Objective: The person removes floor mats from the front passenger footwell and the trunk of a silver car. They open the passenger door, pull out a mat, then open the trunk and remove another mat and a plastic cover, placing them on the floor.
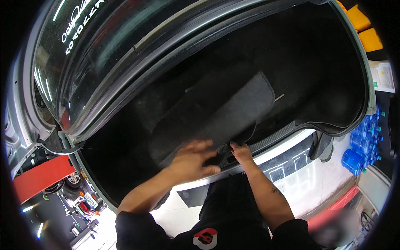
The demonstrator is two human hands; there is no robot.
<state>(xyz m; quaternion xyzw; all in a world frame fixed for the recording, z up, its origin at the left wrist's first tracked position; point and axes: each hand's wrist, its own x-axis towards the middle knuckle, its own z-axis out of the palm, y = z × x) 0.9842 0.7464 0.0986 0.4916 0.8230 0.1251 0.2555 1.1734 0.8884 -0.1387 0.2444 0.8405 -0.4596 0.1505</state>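
In front of me is a car's open trunk lined in black. A dark grey trunk mat lies in it, one part folded over so that a paler face shows. My left hand, smeared by motion, hovers over or touches the mat's near left part with its fingers apart and nothing in them. At the near edge of the trunk, my right hand is closed on a dark edge of the mat, thumb on top. The fingers beneath are partly hidden. A ribbed sill trim runs just right of that hand.
The rear window and a silver body rim curve along the far left. Dark cloth hangs over the bumper at right. Blue water bottles, orange containers and a red beam stand around the car.
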